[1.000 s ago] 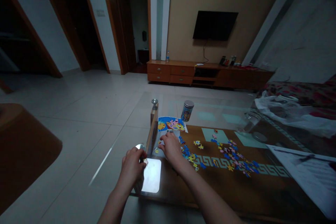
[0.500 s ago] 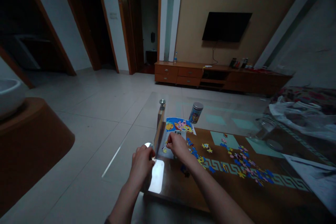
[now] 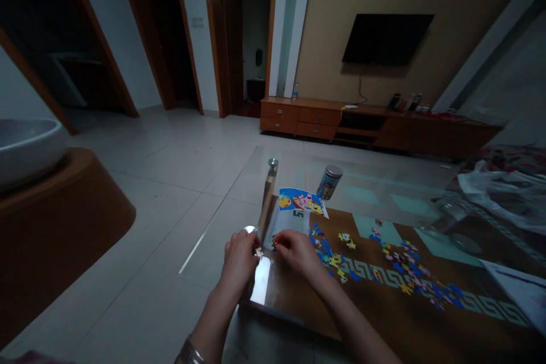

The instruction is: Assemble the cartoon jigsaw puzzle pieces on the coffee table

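Note:
Over the left end of the glass table, my left hand (image 3: 239, 257) is closed, pinching a small pale jigsaw piece (image 3: 258, 251) between thumb and fingertips. Just to its right, my right hand (image 3: 297, 251) is also closed, its fingertips on a small dark jigsaw piece (image 3: 274, 243) whose picture I cannot make out. The hands are close together but apart. Beyond them lies a blue picture sheet (image 3: 303, 202) with cartoon figures. Loose jigsaw pieces (image 3: 407, 264), blue, yellow and pink, are spread to the right. A small joined cluster (image 3: 347, 240) lies between them and the sheet.
A printed tin (image 3: 330, 182) stands behind the sheet. Farther right are a clear jar (image 3: 452, 222), a white plastic bag (image 3: 499, 193) and a paper sheet (image 3: 518, 290). The table's glass edge (image 3: 209, 227) runs along the left. A white basin (image 3: 32, 151) rests on a brown stand.
My right hand has come down toward my left, and a dark piece now shows at its fingertips. The camera has turned slightly left, so the scene sits farther right.

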Motion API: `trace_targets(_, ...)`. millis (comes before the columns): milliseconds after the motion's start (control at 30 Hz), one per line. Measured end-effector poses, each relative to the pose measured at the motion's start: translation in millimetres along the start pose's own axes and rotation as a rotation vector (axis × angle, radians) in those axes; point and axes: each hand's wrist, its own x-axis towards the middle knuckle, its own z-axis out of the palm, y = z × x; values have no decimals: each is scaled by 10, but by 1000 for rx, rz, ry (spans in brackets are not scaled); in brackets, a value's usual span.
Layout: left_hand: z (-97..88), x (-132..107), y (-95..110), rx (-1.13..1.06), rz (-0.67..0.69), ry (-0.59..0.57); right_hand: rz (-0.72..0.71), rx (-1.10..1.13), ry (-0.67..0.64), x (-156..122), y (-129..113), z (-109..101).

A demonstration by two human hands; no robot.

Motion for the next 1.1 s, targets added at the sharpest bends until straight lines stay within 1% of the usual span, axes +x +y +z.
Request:
trace_targets(67,-6,-4,1,2,-4,0,-34,-31,-73,-40,-36,58)
trace_targets(133,-7,-1,2,5,-14,1,-50,-80,-104,-57,-67,100)
trace_targets(300,-3,12,9,14,-34,2,1,-139,-27,-113,-121,115)
trace_targets(433,-11,4,19,20,-29,6,33,-172,-13,-208,-166,123)
trace_targets(600,-17,3,25,30,-27,6,27,-228,13,-259,-242,159)
trace_targets(767,-2,30,1,17,-23,8,27,-212,11,-257,-267,142)
trace_targets(1100,0,56,-44,-8,-16,0,18,-178,5,-255,-210,148)
